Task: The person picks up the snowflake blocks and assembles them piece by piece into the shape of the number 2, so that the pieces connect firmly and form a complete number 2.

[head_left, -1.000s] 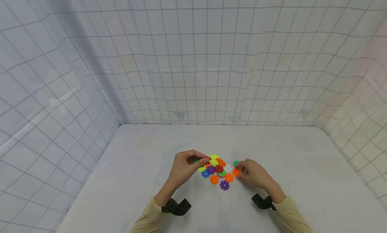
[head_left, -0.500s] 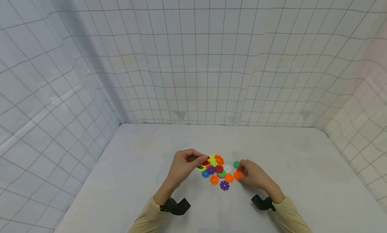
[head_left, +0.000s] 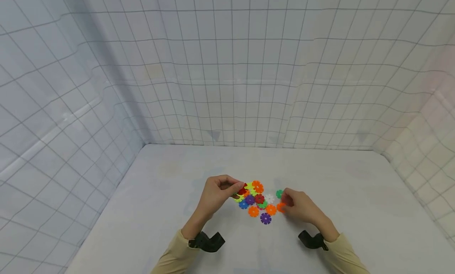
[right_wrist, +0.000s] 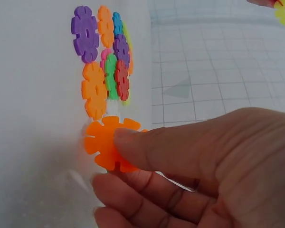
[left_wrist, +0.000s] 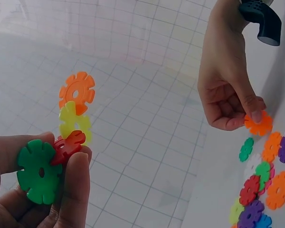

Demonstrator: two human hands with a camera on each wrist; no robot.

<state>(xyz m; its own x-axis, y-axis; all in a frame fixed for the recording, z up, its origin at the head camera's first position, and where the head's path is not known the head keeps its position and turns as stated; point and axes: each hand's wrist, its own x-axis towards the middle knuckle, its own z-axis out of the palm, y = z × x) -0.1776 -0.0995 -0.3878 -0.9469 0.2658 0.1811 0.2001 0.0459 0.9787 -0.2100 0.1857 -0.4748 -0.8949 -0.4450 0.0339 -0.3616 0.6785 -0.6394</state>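
Tabletop [head_left: 170, 175]: loose discs [head_left: 257, 198] spread, some overlapping. Your left hand [head_left: 215, 195] pinches a linked chain [left_wrist: 68, 145] (green, red, yellow, orange); uneven finger pressure might pop a joint. Your right hand [head_left: 300, 205] pinches an orange disc [right_wrist: 103, 143] just beside the loose ones; a slipping thumb could drop it or nudge neighbours.

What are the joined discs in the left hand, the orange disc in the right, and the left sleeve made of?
Joined discs: probably plastic, smooth with a faint sheen; colours even, notches clean-edged.
Orange disc: likely the same plastic; same smooth face and clean notches.
Left sleeve: matte cloth, by its soft creases; fibre unclear.
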